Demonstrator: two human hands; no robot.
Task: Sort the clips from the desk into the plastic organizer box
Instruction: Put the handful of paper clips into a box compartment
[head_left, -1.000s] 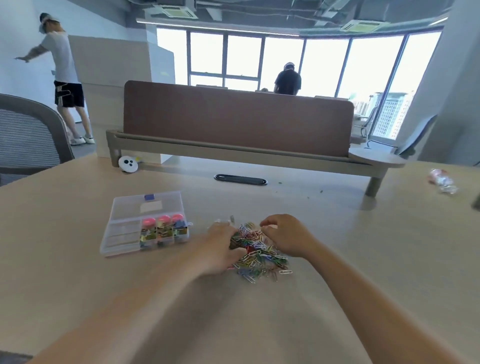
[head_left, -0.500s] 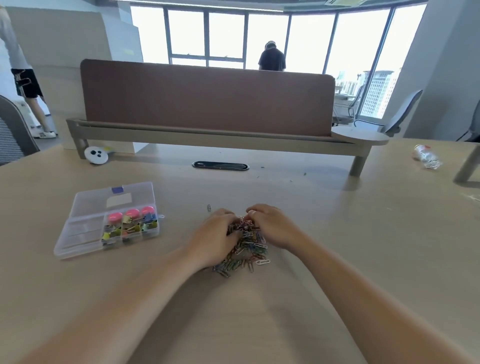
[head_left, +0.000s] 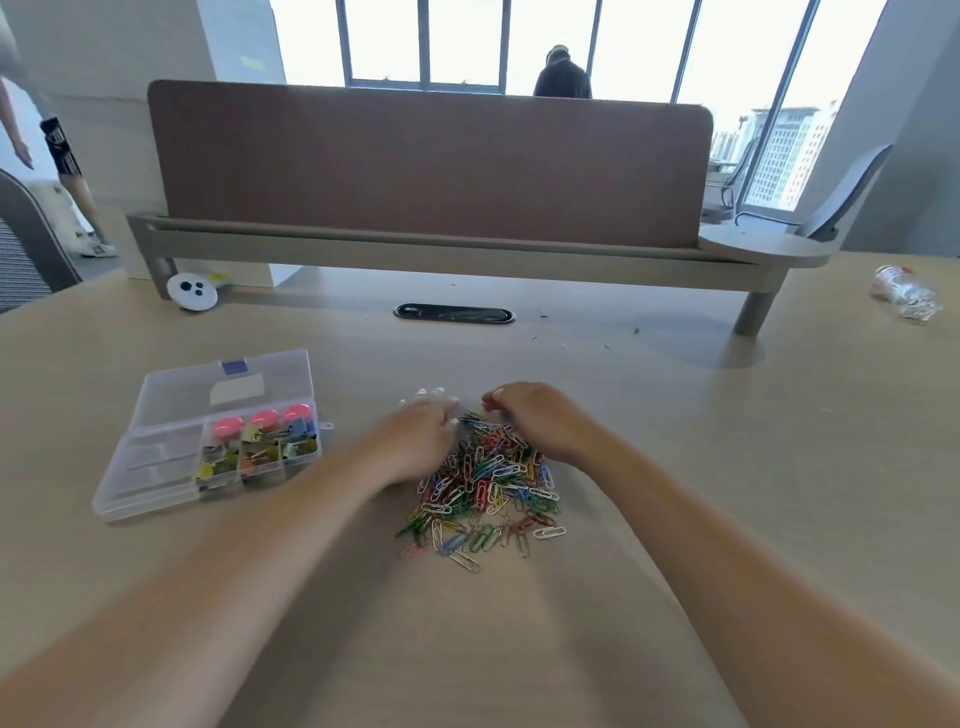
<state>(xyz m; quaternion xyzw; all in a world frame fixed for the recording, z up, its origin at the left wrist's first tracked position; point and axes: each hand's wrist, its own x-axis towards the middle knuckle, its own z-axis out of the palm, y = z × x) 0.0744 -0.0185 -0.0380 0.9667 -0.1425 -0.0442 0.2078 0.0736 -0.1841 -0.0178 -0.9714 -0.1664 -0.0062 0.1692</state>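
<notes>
A brown partition screen (head_left: 431, 161) is mounted upright on a grey rail (head_left: 415, 247), which ends at the right in a round shelf (head_left: 763, 244). A black oval cable grommet (head_left: 453, 314) is set in front of the rail. A white disc (head_left: 192, 292) is placed beside the rail's left leg. A crushed clear bottle (head_left: 906, 296) is laid at far right. A person (head_left: 563, 78) is seen behind the screen.

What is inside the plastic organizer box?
In the organizer box, the right compartments hold colourful binder clips and three pink round things. The left compartments show nothing. Whatever lies under the clips is hidden.
</notes>
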